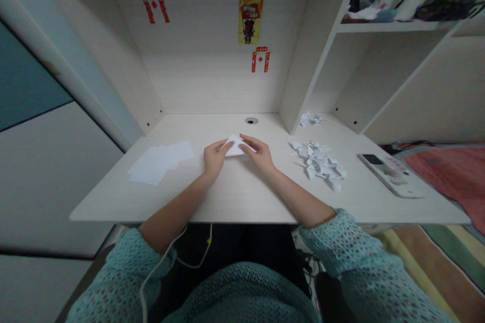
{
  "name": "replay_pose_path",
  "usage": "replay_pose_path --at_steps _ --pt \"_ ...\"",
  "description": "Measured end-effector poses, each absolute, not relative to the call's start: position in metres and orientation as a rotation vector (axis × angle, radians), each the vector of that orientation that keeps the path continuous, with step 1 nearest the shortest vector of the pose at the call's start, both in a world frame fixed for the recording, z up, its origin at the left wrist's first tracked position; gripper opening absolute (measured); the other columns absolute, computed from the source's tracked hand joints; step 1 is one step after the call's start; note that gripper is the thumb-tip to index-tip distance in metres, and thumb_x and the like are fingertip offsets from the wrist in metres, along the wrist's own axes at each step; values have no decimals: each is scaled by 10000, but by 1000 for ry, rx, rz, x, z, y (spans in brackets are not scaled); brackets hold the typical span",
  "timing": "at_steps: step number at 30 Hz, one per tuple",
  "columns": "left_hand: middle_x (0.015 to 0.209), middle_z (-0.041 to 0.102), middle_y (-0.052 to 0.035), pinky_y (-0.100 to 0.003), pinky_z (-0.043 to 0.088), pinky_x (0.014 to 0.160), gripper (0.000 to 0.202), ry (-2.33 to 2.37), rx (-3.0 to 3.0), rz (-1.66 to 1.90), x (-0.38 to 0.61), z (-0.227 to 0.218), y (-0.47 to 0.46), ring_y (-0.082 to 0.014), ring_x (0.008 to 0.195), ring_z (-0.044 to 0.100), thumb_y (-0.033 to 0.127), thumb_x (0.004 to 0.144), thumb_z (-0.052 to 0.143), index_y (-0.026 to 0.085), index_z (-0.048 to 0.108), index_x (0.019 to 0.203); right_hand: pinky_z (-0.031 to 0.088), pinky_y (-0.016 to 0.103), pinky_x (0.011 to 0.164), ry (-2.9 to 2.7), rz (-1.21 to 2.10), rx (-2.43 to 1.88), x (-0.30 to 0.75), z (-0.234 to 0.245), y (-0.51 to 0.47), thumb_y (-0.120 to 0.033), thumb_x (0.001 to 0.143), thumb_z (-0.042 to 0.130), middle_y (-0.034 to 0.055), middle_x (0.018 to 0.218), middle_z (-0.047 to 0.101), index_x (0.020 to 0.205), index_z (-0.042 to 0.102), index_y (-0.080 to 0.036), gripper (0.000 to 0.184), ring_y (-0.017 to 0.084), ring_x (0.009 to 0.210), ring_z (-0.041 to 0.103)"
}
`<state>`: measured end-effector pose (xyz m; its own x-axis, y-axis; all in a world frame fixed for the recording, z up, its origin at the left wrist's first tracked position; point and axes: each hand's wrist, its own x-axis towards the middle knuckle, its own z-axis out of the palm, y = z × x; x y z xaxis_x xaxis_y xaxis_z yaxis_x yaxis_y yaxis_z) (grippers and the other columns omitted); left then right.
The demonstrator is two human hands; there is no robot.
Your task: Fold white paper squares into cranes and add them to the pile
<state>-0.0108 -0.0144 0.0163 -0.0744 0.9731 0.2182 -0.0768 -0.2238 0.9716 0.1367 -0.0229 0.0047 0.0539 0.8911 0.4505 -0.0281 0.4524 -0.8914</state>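
A small folded piece of white paper [235, 145] is held just above the middle of the desk, its upper edge coming to a point. My left hand [215, 157] pinches its left side, thumb on top. On the right side, my right hand [258, 152] grips it between thumb and fingers. Flat white paper sheets [159, 161] lie overlapping to the left of my hands. Off to the right is a loose pile of small folded white paper pieces [318, 161].
More folded paper pieces [311, 119] sit behind the divider panel [322, 50]. A white phone-like device [390, 176] lies at the desk's right. Red and yellow stickers [250, 20] are on the back panel. A white cable [159, 262] hangs by my left arm.
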Motion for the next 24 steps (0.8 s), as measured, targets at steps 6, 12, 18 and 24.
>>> replay_pose_path --at_steps 6,12,18,24 --pt "1162 633 -66 -337 424 970 412 1055 1376 1501 -10 20 -20 -210 1078 582 301 696 694 178 652 1088 420 367 990 -1347 800 -876 134 2 -24 -402 706 677 48 1109 666 1003 690 -234 342 216 1063 603" --pt "1147 639 -47 -324 377 1023 336 1091 1499 1524 -12 26 -28 -202 1109 567 290 738 656 185 670 1057 429 371 982 -1327 801 -891 133 3 -26 -412 691 687 44 1106 667 992 695 -236 349 222 1063 604" --pt "1125 650 -31 -330 386 1019 302 1125 1478 1531 -12 28 -30 -206 1104 570 285 736 656 201 684 1025 433 379 979 -1327 795 -898 132 3 -27 -399 696 683 43 1104 668 995 694 -237 340 223 1058 607" --pt "1064 676 -49 -335 443 950 329 1149 1451 1454 -16 20 -20 -220 1016 610 283 690 703 195 694 1007 435 378 963 -1426 748 -926 139 4 -24 -392 705 673 37 1069 683 978 703 -254 308 229 1036 616"
